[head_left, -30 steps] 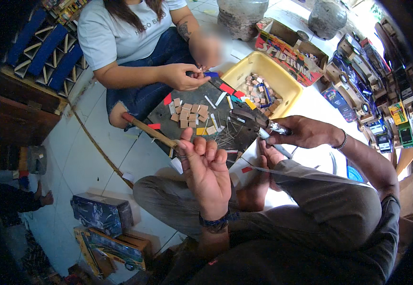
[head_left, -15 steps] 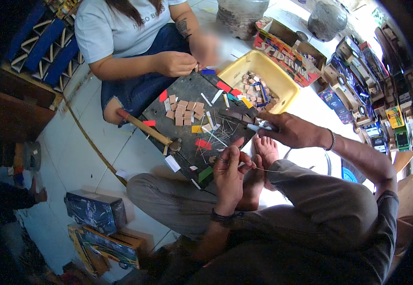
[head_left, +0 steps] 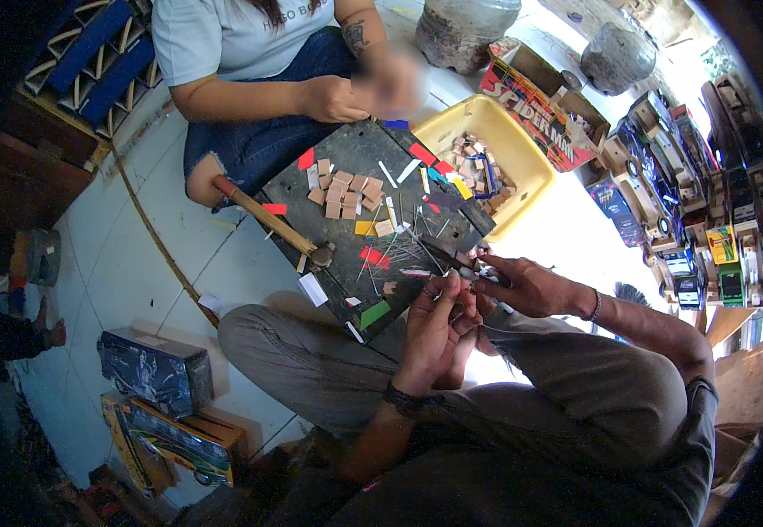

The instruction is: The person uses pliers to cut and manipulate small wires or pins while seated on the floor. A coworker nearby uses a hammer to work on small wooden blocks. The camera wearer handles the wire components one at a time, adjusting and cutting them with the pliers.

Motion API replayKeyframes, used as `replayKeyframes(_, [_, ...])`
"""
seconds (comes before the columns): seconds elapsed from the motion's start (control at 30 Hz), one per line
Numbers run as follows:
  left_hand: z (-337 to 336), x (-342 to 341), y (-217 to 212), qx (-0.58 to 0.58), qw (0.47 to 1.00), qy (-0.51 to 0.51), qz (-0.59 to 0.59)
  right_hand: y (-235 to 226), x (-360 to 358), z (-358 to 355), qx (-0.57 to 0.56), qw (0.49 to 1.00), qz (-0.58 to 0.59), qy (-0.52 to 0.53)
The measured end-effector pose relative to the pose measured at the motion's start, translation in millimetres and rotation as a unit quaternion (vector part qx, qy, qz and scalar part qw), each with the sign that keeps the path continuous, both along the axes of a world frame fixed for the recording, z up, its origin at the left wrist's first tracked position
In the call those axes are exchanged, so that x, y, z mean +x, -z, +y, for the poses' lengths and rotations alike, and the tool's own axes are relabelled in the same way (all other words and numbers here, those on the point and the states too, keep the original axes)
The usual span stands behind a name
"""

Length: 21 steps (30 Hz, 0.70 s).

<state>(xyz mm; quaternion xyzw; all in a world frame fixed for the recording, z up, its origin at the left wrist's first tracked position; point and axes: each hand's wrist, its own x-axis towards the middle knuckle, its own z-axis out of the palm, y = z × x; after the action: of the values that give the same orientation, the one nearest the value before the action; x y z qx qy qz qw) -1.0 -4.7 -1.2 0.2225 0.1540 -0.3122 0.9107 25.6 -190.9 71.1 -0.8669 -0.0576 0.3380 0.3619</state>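
Note:
My left hand is closed in a pinch just off the near right edge of a dark low table. A small white piece shows at its fingertips. My right hand grips dark-bladed scissors, the blades pointing left over the table corner. Both hands are close together, the scissors beside the left fingertips. Near them on the table lie loose thin wires, a red piece and a green strip. Small wooden blocks are grouped farther back.
A hammer lies across the table's left edge. Beyond the right corner stands a yellow tub with wooden blocks inside. Across the table, a person works with both hands. Toy trucks are stacked at right; boxes stand at lower left.
My right hand has brought the scissors nearer and down to my left fingertips. The thin wire that trailed from my left hand is no longer plainly visible. The whole view has shifted slightly.

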Motion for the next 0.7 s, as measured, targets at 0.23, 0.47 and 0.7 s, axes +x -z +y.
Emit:
replayKeyframes(0.23, [0, 1, 6, 0.010, 1.000, 0.014, 0.011, 2, 6, 0, 0.031, 0.997, -0.048, -0.048])
replayKeyframes(0.47, [-1, 0, 10, -0.003, 1.000, 0.011, -0.005, 1, 11, 0, 0.016, 0.997, -0.051, -0.057])
replayKeyframes(0.7, [-1, 0, 12, -0.005, 1.000, 0.011, -0.002, 11, 10, -4, 0.014, 0.992, -0.100, -0.074])
